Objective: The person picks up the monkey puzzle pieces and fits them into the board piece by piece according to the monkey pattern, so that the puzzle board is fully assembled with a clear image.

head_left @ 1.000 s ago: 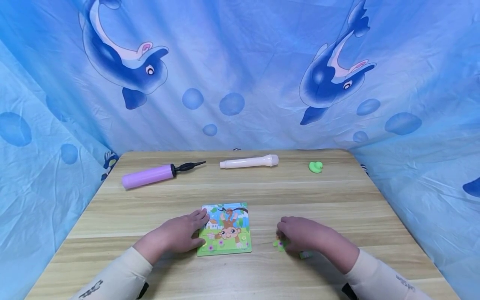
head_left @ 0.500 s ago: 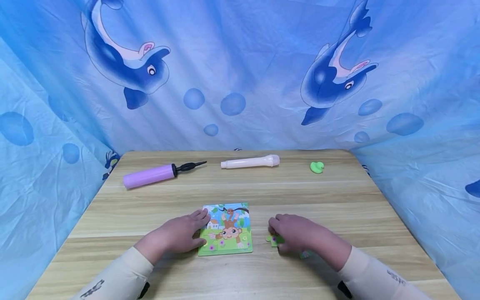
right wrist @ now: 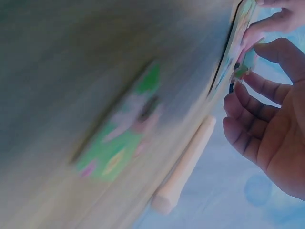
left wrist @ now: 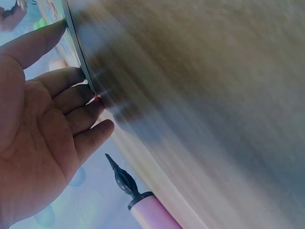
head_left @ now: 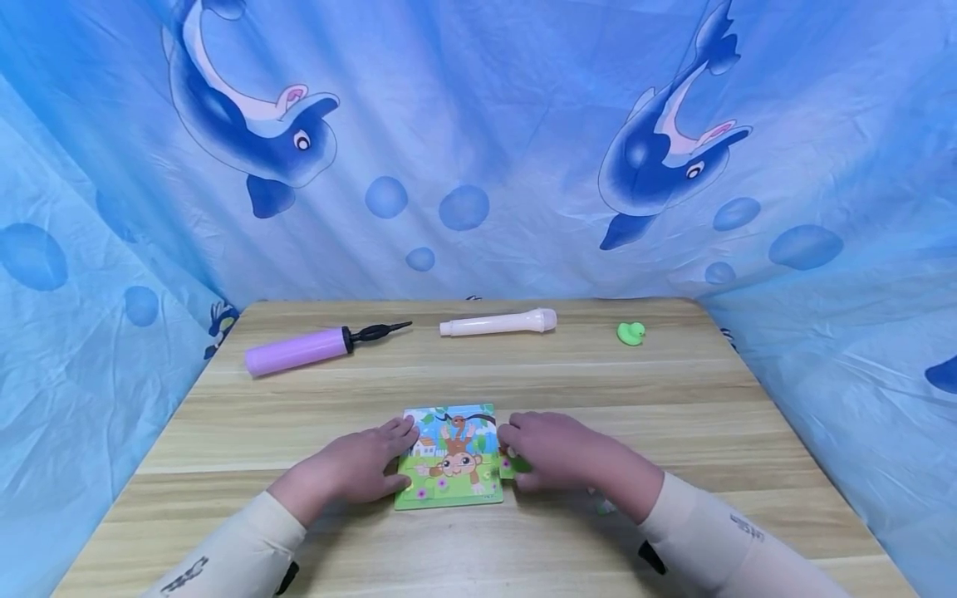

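A square puzzle with a monkey picture lies on the table. My left hand rests along its left edge, fingers extended and thumb apart from them. At the puzzle's right edge, my right hand pinches a small green puzzle piece between thumb and fingers. The right wrist view shows this piece at the fingertips, close to the puzzle; whether the two touch I cannot tell. A second puzzle piece lies on the table, blurred there and mostly hidden behind the right wrist in the head view.
Along the back of the table lie a purple hand pump with a black nozzle, a pale pink toy microphone and a green toy duck. A blue dolphin-print curtain hangs behind and on both sides.
My right hand has moved left with the puzzle piece, up to the puzzle's right edge. The left hand has stayed at the puzzle's left edge.
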`<state>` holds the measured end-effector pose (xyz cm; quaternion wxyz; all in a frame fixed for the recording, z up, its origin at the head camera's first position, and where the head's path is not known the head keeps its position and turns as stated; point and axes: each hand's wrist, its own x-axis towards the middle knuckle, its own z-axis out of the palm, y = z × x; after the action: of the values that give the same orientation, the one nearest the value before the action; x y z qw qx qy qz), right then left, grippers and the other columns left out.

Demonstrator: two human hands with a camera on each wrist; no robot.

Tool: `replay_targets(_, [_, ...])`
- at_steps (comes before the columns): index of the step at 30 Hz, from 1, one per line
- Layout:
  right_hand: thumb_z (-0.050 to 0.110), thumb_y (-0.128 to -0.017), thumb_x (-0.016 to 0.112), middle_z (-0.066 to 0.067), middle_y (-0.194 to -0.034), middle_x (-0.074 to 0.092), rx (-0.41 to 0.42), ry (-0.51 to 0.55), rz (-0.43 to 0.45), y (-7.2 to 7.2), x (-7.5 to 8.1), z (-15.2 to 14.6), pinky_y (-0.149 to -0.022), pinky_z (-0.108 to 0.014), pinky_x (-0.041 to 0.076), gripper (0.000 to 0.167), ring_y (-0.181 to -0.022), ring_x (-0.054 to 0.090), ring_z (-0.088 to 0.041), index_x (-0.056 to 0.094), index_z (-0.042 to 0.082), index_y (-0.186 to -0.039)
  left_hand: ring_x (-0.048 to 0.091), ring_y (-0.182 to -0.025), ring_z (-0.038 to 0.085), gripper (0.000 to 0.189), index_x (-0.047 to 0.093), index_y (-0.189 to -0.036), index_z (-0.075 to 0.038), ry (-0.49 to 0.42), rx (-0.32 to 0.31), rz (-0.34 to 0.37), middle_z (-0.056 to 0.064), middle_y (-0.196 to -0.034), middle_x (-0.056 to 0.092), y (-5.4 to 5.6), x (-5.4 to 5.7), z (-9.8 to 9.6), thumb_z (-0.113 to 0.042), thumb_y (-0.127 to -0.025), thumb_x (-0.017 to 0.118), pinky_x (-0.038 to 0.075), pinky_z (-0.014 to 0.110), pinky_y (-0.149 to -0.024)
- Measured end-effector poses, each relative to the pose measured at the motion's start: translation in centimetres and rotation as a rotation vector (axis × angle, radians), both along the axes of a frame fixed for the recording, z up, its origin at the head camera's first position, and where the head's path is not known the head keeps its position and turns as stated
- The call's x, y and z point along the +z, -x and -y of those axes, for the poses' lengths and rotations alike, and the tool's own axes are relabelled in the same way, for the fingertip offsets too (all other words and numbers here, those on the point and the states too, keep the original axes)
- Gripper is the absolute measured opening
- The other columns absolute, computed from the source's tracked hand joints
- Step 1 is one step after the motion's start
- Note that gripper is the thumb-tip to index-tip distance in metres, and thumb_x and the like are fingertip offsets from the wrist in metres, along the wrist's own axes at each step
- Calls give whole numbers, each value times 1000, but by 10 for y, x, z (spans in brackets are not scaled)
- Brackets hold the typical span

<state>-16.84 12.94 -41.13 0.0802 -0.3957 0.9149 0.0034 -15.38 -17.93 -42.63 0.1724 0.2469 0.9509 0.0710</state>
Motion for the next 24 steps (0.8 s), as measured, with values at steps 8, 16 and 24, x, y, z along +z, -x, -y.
replay_targets(8, [44,-83,70,10,-89,50,111,-43,-62,3,-1,40,-60,-22,43,31,-74,46,-7,54,24,-100,27,-148,30,70,38,-151,-10,-8,-7,4,9,-161,29,0,1,-1,-42,-94,63,31,49,-118])
replay_targets(16, [40,-83,70,9,-92,54,193,-80,-90,5,-17,71,-66,-23,47,28,-78,49,-6,56,24,-102,28,-148,29,70,39,-151,-11,-16,3,6,8,-161,29,-1,2,-1,-43,-94,63,31,48,-118])
replay_targets(24, [43,-94,60,9,-96,57,217,-54,-158,1,-21,79,-65,-23,50,21,-81,52,-5,60,25,-106,29,-147,30,70,40,-150,-10,-19,-18,-11,10,-160,31,-1,1,1,-43,-93,63,33,49,-117])
